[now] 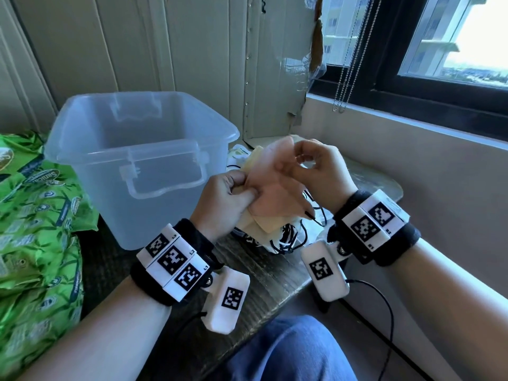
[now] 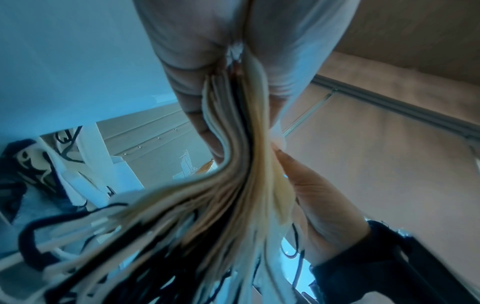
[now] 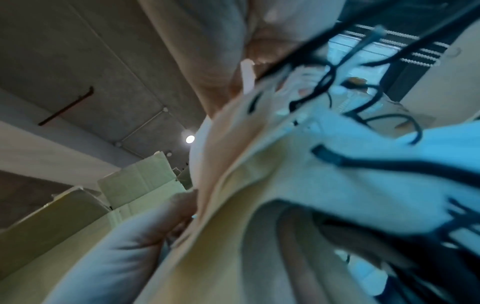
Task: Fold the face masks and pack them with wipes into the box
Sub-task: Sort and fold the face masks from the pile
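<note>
A stack of face masks [image 1: 270, 185], pink and cream with black ear loops, is held above the bench [image 1: 264, 273], just right of the clear plastic box [image 1: 143, 160]. The left hand [image 1: 225, 199] grips the stack's lower left edge, thumb pressed on top, while the right hand [image 1: 320, 171] pinches the top pink mask. Green packs of wipes [image 1: 35, 221] lie left of the box.

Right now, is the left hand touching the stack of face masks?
Touching. The head view shows the left hand pinching the stack of face masks at its left edge; the left wrist view shows fingers clamped on the layered edges.
</note>
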Demonstrator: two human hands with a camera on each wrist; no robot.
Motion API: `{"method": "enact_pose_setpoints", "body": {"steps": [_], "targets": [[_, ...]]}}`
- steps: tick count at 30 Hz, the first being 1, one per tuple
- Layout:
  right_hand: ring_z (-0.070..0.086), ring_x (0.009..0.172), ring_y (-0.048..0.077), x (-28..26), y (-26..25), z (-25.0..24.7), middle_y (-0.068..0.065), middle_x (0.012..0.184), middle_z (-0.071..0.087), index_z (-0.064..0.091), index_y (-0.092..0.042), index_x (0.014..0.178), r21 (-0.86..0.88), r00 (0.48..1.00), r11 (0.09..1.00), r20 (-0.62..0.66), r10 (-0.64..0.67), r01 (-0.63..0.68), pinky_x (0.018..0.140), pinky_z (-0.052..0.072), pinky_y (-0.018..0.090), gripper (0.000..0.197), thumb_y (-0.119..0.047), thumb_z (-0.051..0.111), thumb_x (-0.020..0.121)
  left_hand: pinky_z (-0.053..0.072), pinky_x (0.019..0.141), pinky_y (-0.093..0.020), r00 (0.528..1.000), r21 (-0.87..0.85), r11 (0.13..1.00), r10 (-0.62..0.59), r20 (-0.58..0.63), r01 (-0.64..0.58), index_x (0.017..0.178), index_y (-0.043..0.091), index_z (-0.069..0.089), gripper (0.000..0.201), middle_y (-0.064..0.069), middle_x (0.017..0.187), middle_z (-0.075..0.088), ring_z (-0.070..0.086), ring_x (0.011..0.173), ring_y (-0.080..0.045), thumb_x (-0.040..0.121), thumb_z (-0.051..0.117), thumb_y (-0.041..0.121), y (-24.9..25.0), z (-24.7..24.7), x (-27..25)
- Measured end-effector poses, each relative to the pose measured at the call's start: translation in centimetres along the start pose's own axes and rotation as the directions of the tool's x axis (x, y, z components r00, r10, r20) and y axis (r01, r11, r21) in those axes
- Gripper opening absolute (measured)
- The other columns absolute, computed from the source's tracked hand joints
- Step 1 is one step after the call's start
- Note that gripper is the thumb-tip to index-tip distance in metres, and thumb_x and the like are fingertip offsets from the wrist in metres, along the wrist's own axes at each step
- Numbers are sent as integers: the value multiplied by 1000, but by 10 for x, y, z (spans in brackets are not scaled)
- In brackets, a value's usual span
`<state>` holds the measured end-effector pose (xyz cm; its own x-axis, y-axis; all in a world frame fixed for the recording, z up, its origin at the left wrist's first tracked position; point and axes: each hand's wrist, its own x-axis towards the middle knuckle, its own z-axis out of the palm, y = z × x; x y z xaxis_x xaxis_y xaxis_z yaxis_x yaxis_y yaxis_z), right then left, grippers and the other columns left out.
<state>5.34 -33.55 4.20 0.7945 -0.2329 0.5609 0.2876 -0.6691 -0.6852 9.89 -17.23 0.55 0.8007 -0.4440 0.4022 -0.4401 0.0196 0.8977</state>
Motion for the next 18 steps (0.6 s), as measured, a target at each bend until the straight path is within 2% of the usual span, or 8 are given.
{"method": "enact_pose_setpoints", "body": {"steps": [2, 4, 8, 10, 12, 13, 16, 18], "targets": [[47, 61, 3, 0, 2, 0, -13, 62, 53, 54, -29, 59, 119, 997, 993, -72, -8, 17, 64, 40, 24, 28, -15, 75, 73, 42, 64, -21, 1000, -11, 1000, 4, 5, -4, 61, 20, 66, 30, 11, 62, 61, 53, 62, -2, 83, 64, 0, 1, -1, 0], [46, 59, 1, -1, 3, -2, -14, 59, 53, 55, -27, 62, 240, 993, 967, -99, -65, 88, 58, 38, 22, 23, -15, 69, 75, 40, 59, -12, 1000, -60, 998, -3, 10, 3, 55, 25, 62, 39, 16, 53, 59, 52, 55, 5, 84, 62, -1, 4, -1, -2], [47, 57, -1, -3, 0, -8, -14, 59, 57, 52, -17, 77, 427, 982, 898, 100, -162, 105, 54, 39, 14, 9, -11, 54, 83, 48, 68, -15, 999, -107, 993, -38, 35, 42, 74, 17, 69, 11, 7, 73, 68, 61, 70, -4, 82, 66, 10, 9, -2, -3], [48, 58, -1, -4, -2, -7, -11, 61, 61, 54, -21, 84, 356, 960, 932, 230, -159, 69, 55, 40, 14, 8, -14, 55, 81, 47, 66, -14, 998, -115, 992, -37, 56, 43, 74, 16, 68, 5, 6, 72, 68, 60, 68, -2, 77, 71, 18, 10, -1, -4], [51, 64, 7, -3, -2, -6, 3, 69, 65, 53, -32, 98, 217, 943, 976, 315, -102, 33, 59, 43, 24, 23, -22, 59, 78, 49, 67, -17, 997, -104, 994, -28, 70, 35, 80, 13, 70, 19, -2, 80, 69, 61, 72, -5, 71, 76, 28, 11, 1, -5], [53, 65, 8, -2, -2, -6, 3, 70, 66, 51, -35, 106, 159, 940, 987, 332, -78, 26, 60, 43, 27, 33, -23, 61, 78, 50, 68, -20, 997, -97, 995, -28, 70, 34, 84, 10, 70, 25, -7, 84, 70, 62, 73, -7, 69, 76, 29, 10, 1, -5], [53, 58, -7, 1, -1, -7, -19, 60, 62, 45, -25, 127, 89, 938, 996, 345, -36, 6, 59, 38, 15, 52, -13, 67, 81, 53, 74, -31, 998, -46, 999, -13, 56, 16, 91, 2, 70, 20, -18, 94, 70, 64, 78, -16, 75, 74, 13, 9, 3, -5], [54, 60, -8, 2, -1, -6, -18, 64, 64, 46, -24, 129, 82, 933, 996, 360, -9, -22, 60, 38, 12, 55, -18, 68, 78, 54, 78, -39, 999, -36, 999, 0, 50, 2, 92, 1, 70, 20, -21, 97, 69, 64, 80, -21, 75, 76, 8, 8, 4, -5]]}}
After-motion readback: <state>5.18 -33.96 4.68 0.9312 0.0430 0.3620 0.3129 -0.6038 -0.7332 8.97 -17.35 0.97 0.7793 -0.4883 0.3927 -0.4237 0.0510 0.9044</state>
